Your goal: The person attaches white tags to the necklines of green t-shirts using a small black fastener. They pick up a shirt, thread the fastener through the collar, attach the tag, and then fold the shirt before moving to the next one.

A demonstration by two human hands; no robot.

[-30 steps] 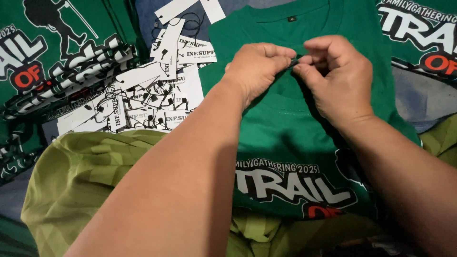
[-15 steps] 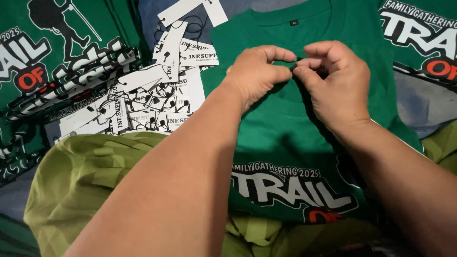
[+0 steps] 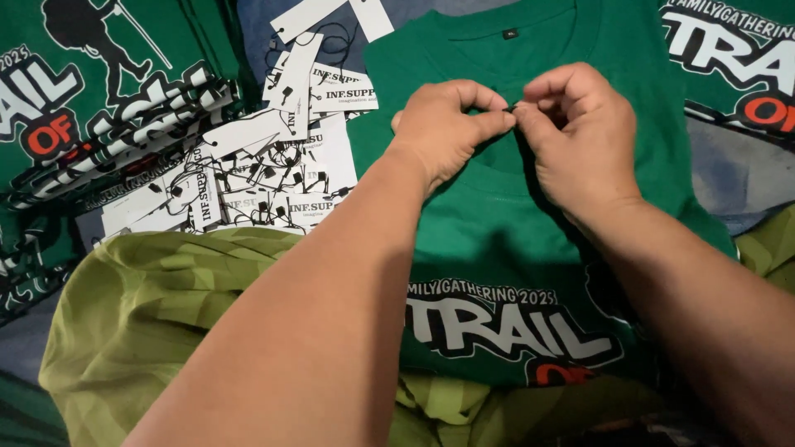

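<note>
My left hand (image 3: pixel 447 124) and right hand (image 3: pixel 580 132) meet fingertip to fingertip, pinching small dark fastener (image 3: pixel 514 108) over collar of green printed T-shirt (image 3: pixel 530 248), spread centre. Pile of white hang tags (image 3: pixel 257 165) far left. Olive garment (image 3: pixel 157 314) near left, under my forearm.

Both hands (image 3: pixel 513 124) meet, fingertips (image 3: pixel 503 118) pinched together.

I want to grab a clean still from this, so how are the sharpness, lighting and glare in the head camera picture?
Head view: sharp on both hands, left hand and right hand, pinching something small and dark over the green T-shirt; soft, even light, faint shadow under the hands, no glare; the paper hang tags read crisply; the near forearms look large and slightly soft.
</note>
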